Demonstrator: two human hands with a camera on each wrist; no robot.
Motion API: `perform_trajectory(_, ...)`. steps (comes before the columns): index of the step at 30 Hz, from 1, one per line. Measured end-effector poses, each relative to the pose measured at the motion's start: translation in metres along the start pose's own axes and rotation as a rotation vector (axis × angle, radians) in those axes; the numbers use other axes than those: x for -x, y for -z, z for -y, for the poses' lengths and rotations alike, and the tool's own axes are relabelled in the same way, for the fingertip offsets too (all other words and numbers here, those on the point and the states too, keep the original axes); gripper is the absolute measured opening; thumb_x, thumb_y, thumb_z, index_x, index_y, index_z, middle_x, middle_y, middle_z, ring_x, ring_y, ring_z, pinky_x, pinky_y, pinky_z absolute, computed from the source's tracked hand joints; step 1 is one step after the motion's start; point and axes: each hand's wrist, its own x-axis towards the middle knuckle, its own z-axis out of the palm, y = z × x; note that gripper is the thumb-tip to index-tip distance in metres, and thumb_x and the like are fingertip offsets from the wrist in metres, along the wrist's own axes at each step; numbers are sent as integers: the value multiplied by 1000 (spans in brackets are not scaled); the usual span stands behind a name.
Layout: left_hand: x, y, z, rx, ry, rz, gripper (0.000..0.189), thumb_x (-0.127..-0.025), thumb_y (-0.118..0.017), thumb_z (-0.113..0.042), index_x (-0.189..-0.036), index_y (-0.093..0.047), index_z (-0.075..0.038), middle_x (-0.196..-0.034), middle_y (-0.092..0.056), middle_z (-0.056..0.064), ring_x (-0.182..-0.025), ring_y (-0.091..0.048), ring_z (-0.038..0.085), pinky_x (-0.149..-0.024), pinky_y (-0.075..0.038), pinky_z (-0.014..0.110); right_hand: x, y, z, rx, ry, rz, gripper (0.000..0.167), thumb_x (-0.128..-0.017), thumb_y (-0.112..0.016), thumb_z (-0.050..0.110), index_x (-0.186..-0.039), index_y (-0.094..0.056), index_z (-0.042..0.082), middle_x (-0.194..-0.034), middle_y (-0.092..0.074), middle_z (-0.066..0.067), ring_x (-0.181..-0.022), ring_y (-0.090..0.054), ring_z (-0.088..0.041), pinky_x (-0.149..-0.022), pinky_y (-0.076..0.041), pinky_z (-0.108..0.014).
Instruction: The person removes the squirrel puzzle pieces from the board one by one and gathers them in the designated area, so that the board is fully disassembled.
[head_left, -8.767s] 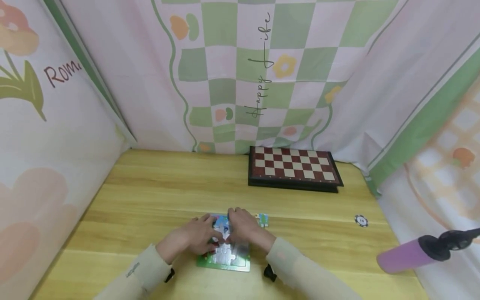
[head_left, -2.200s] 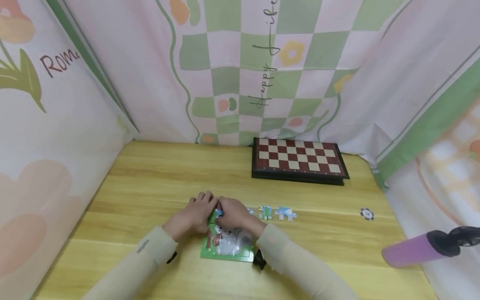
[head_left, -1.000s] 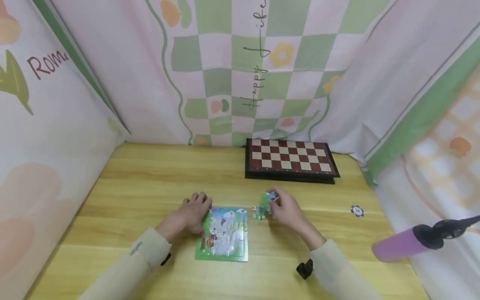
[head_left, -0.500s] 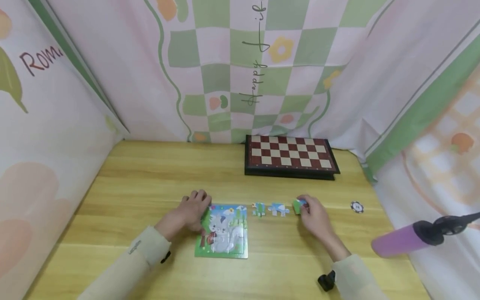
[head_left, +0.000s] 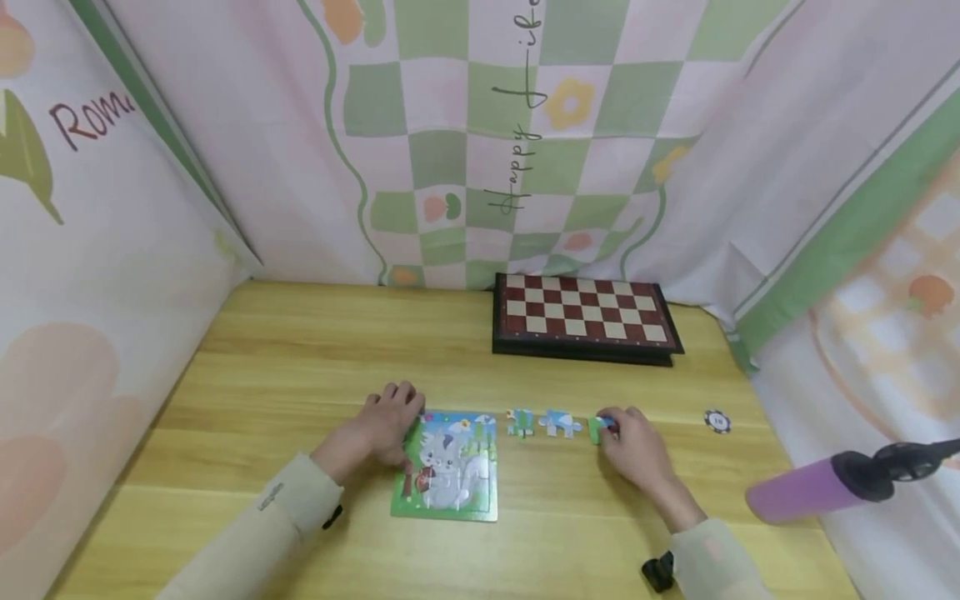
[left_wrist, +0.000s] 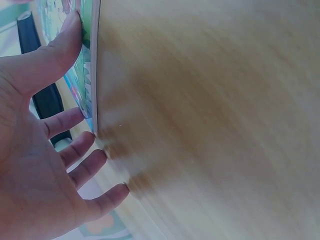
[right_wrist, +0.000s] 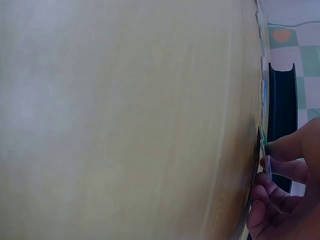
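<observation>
A square jigsaw puzzle (head_left: pixel 447 467) with a grey squirrel picture lies on the table at centre. My left hand (head_left: pixel 378 429) rests at its upper left corner. In the left wrist view, the thumb (left_wrist: pixel 67 45) lies over the puzzle's edge, and the other fingertips touch the corner and the tabletop. To the right, my right hand (head_left: pixel 637 450) pinches a green and blue puzzle piece (head_left: pixel 597 428) low over the table. In the right wrist view this piece (right_wrist: pixel 264 152) is partly hidden behind the fingers. Two loose puzzle pieces, one greenish (head_left: pixel 519 423) and one blue-white (head_left: pixel 560 423), lie between puzzle and hand.
A folded chessboard box (head_left: pixel 588 319) stands at the back by the curtain. A round chip (head_left: pixel 717 422) lies at right. Beyond it is a purple cylinder (head_left: pixel 810 492) with a black end, at the table's right edge. Bare wood (head_left: pixel 315 333) shows at back left.
The right hand has left the puzzle and moved right. It set down the blue-white piece and carried the green and blue one into line beside it. The left hand stays at the puzzle's corner.
</observation>
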Motion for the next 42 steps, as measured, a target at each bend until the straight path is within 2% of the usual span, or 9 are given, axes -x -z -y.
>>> perform_trajectory(6,1,-1,0,-16,6,-12,97,-66,-96,-43,-143,-46,-13,-152,-42,17,-142,-41,39,-120,-40,64,2,0,3,78,10,-17,33,-96,-63,14,-123,-70,-3,-107,-69,-25,-84,-64,-28,-73,-58,-46)
perform_trajectory(12,6,1,-8,-36,-9,-17,99,-68,-95,-40,-148,-46,-10,-152,-45,18,-143,-43,40,-124,-36,64,4,1,5,133,0,-9,33,-96,-64,16,-123,-70,-2,-116,-67,-29,-96,-65,-38,-80,-59,-56)
perform_trajectory(16,9,-2,-14,-56,-70,-30,101,-68,-96,-32,-151,-44,-11,-156,-43,19,-147,-41,41,-128,-32,62,6,-1,5,149,7,-31,31,-94,-66,15,-119,-70,-2,-118,-66,-30,-101,-65,-41,-83,-59,-60)
perform_trajectory(20,12,-7,-17,-52,-169,-49,92,-70,-89,-11,-151,-47,-22,-160,-41,16,-151,-38,40,-130,-28,60,6,-2,6,145,25,-65,32,-92,-67,12,-120,-69,-5,-118,-66,-31,-99,-66,-41,-82,-60,-59)
perform_trajectory(24,14,-10,-18,-62,-262,-41,82,-74,-80,4,-143,-57,-34,-161,-42,12,-151,-39,38,-130,-30,59,6,0,12,149,49,-75,36,-93,-65,10,-124,-66,-7,-120,-66,-33,-101,-67,-44,-84,-60,-60)
perform_trajectory(28,14,-11,-19,-103,-308,-31,81,-75,-74,12,-138,-61,-37,-160,-44,10,-150,-41,36,-128,-34,59,6,5,27,150,89,-49,36,-96,-64,14,-126,-65,-7,-120,-68,-32,-100,-69,-43,-84,-61,-59)
perform_trajectory(32,15,-10,-19,-113,-312,-22,82,-74,-75,13,-137,-61,-38,-161,-44,10,-149,-42,35,-127,-35,59,6,6,53,97,153,-5,32,-97,-65,14,-123,-68,-5,-113,-72,-24,-95,-71,-34,-81,-64,-50)
perform_trajectory(35,15,-10,-19,-112,-313,-17,81,-75,-76,13,-136,-62,-38,-161,-43,10,-149,-42,35,-126,-36,59,7,-1,74,22,243,39,26,-96,-67,10,-119,-70,-3,-108,-75,-18,-93,-72,-27,-80,-65,-43)
perform_trajectory(42,14,-10,-19,-92,-318,-16,72,-77,-74,10,-130,-65,-38,-161,-44,10,-149,-42,34,-124,-38,61,18,-27,117,29,541,190,26,-91,-68,6,-116,-71,1,-109,-77,-13,-98,-73,-26,-90,-64,-43)
